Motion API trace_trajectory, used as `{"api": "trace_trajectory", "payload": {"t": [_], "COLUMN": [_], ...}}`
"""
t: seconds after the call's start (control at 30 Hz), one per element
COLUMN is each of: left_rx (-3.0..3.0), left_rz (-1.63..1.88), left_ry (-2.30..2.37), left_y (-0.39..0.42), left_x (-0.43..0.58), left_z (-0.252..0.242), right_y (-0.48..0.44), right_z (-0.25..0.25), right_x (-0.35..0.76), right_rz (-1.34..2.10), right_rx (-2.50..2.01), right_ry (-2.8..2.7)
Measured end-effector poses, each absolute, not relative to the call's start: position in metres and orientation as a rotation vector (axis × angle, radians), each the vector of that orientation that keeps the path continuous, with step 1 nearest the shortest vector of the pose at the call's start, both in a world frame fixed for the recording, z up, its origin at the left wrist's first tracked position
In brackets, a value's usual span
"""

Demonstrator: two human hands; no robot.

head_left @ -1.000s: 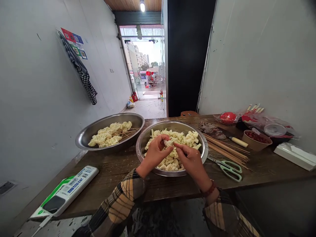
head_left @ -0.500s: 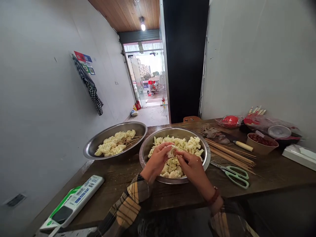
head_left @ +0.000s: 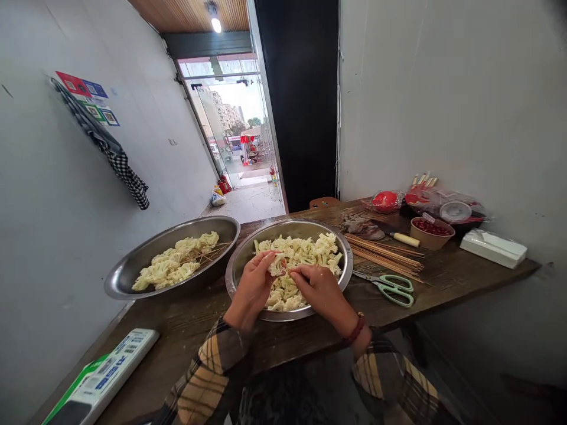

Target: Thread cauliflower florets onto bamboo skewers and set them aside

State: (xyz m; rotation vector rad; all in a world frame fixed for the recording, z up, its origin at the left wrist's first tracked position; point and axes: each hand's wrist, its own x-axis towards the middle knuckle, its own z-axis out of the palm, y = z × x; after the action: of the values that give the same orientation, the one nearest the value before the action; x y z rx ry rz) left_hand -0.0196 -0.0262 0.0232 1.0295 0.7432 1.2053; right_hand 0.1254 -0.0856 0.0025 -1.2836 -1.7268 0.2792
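My left hand (head_left: 251, 290) grips a pale cauliflower floret (head_left: 277, 264) between thumb and fingers, above a steel basin (head_left: 349, 260). Just right of the floret, my right hand (head_left: 322, 293) is closed in a pinch; what sits between its fingertips is too small to make out. Loose cauliflower pieces (head_left: 305, 248) fill much of the basin below both hands. To the left, a second steel basin (head_left: 116, 284) holds cauliflower on skewers (head_left: 175, 260), the bare stick ends pointing right.
Right of the near basin lie a bundle of bamboo skewers (head_left: 385, 255) and green-handled scissors (head_left: 394, 288). Behind them are a wooden-handled knife (head_left: 405, 239), a paper tub of red contents (head_left: 432, 233) and a white packet (head_left: 494, 248). A white box-shaped device (head_left: 117, 369) lies front left.
The view has swung right, so the surroundings appear farther left. The hands have come slightly apart, and more of the floret in my left hand shows.
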Motion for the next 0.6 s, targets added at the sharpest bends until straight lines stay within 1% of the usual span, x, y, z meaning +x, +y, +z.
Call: {"api": "trace_trajectory", "payload": {"t": [0.3, 0.6], "left_rx": [1.069, 1.274], "left_rz": [1.185, 1.049], "left_ry": [0.716, 0.726], "left_y": [-0.027, -0.033], "left_x": [-0.016, -0.007], "left_z": [0.019, 0.015], "right_y": [-0.089, -0.087], "right_z": [-0.003, -0.006], "right_x": [0.127, 0.127], "right_rz": [0.259, 0.210], "right_rx": [-1.267, -1.253], "right_ry": [-1.732, -1.679]}}
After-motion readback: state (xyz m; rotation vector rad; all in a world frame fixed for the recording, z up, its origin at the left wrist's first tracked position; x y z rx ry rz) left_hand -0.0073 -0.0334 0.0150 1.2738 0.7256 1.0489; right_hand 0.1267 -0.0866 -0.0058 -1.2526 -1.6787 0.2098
